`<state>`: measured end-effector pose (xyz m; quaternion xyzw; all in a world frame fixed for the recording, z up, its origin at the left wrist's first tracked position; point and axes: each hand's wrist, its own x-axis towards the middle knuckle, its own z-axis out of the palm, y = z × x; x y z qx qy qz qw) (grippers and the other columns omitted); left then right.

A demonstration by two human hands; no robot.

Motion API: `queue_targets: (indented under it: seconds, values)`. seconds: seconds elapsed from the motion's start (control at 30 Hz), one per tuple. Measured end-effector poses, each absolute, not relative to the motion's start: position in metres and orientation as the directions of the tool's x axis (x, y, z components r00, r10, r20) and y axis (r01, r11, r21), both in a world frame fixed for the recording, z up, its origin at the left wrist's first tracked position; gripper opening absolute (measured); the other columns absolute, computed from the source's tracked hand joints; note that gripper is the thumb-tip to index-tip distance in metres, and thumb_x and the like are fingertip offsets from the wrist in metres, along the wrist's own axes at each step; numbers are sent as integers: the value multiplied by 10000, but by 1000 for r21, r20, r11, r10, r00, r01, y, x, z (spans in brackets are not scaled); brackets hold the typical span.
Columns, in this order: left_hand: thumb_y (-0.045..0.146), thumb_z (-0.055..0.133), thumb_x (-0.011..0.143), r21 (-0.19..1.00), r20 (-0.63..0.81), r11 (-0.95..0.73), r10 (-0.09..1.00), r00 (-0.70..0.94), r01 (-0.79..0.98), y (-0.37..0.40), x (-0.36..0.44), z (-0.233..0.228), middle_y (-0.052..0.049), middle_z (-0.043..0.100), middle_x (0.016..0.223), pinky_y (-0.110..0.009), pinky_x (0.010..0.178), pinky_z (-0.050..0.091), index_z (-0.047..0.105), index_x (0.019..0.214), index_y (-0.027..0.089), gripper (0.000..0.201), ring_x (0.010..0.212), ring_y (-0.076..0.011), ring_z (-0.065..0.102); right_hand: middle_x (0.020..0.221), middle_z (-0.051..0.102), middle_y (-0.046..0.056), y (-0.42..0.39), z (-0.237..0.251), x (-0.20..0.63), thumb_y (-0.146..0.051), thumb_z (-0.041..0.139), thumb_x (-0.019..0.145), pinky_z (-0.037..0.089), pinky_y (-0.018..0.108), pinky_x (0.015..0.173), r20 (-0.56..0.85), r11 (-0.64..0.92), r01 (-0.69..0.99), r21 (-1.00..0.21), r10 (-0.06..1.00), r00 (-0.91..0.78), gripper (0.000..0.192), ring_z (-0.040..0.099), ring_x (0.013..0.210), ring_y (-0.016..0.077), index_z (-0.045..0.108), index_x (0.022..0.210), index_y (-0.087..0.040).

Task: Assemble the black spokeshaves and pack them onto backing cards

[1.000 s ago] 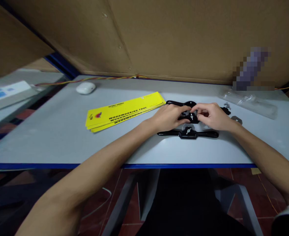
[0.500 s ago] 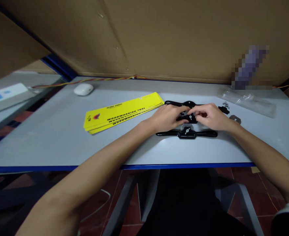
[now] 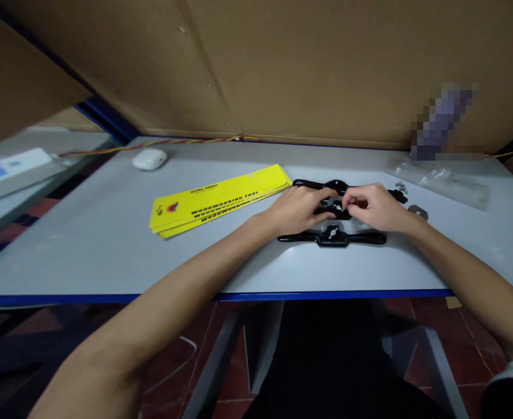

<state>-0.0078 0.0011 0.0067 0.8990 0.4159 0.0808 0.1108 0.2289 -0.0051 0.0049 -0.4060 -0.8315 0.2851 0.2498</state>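
My left hand (image 3: 300, 208) lies over the left part of the middle black spokeshave (image 3: 340, 213), with thumb and fingers closed around its body. A small silvery screw shows on that body between my hands. My right hand (image 3: 373, 206) is just right of the screw, fingers curled and pinched together; whatever they may hold is hidden. Nearer the table edge lies another black spokeshave (image 3: 332, 237) with a silver blade and wing screw. Behind my hands a third black spokeshave (image 3: 311, 184) is partly covered.
Yellow printed cards (image 3: 221, 198) lie stacked at left, near a white rounded case (image 3: 150, 159). On the right are small metal screws (image 3: 401, 187), a black plate (image 3: 398, 196), a grey blade (image 3: 417, 212) and clear plastic bags (image 3: 452, 183). A cardboard wall (image 3: 309, 75) rises behind.
My right hand's fingertips have drawn back slightly to the right and curled in, exposing more of the screw. My left hand stays on the middle spokeshave.
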Motion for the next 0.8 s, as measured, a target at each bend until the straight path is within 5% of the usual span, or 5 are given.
queue_targets:
  seconds: [0.23, 0.53, 0.8]
  values:
    - [396, 669, 1040, 264, 51, -636, 760, 648, 725, 1, -8, 7, -59, 769, 863, -316, 768, 464, 695, 1484, 198, 487, 828, -265, 732, 697, 685, 2, -3, 3, 230, -185, 574, 830, 354, 315, 656, 186, 557, 517, -650, 777, -602, 240, 514, 614, 132, 808, 884, -174]
    - [403, 659, 1042, 272, 51, -631, 763, 644, 726, 1, -8, 7, -69, 770, 873, -327, 791, 494, 710, 1442, 179, 461, 862, -279, 747, 664, 606, -45, -4, 1, 231, -173, 574, 856, 339, 310, 637, 215, 544, 480, -688, 785, -581, 342, 471, 599, 129, 796, 1115, -189]
    - [408, 650, 1043, 279, 64, -639, 757, 650, 717, 1, -8, 6, -61, 763, 847, -333, 779, 486, 695, 1483, 203, 487, 846, -279, 740, 635, 575, -44, -4, 4, 229, -234, 610, 821, 362, 320, 661, 214, 516, 499, -696, 812, -542, 64, 494, 625, 141, 665, 848, -218]
